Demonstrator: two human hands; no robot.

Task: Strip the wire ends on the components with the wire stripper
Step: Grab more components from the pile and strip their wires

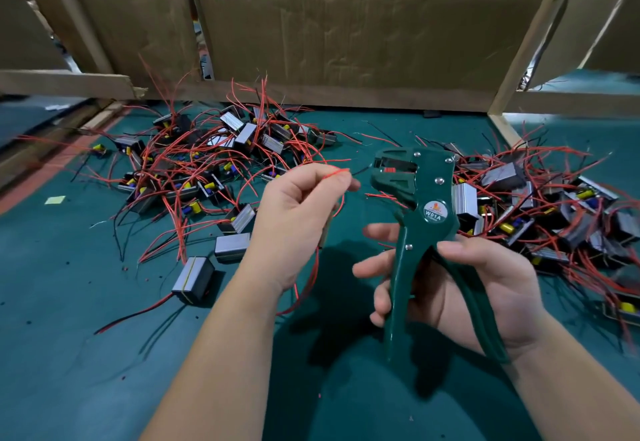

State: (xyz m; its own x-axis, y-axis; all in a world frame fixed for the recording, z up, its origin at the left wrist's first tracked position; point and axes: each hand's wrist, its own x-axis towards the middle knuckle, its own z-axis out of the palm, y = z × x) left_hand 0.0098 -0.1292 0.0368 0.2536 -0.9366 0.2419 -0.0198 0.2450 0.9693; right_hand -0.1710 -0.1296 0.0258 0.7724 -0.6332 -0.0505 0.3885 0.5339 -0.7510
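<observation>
Head view: the green wire stripper point(426, 215) is up in the air over the bench point(104, 371), in the middle of the picture. Its mouth points to the left. Its two long handles stand apart from each other. The right hand point(478, 288) holds it. The fingers curl round the front handle, and the other handle lies in the palm.

Just left of the wire stripper is the left hand point(298, 212). It pinches a thin red wire point(332, 173) between the thumb and a finger. The end of the red wire sticks out toward the mouth of the wire stripper. It is close to the mouth but not in it. The rest of the red wire hangs down in a loop under the left hand. I cannot tell what it is joined to.

Further left of the wire stripper lies a big pile of components point(194, 170), small grey and black blocks with red and black wires all in a tangle. One grey block point(193, 279) lies by itself near that pile. Right of the wire stripper, and behind it, lies a second pile of blocks and wires point(554, 212).

Far behind the wire stripper stands a brown cardboard wall point(346, 32) with wooden bars point(530, 35).
</observation>
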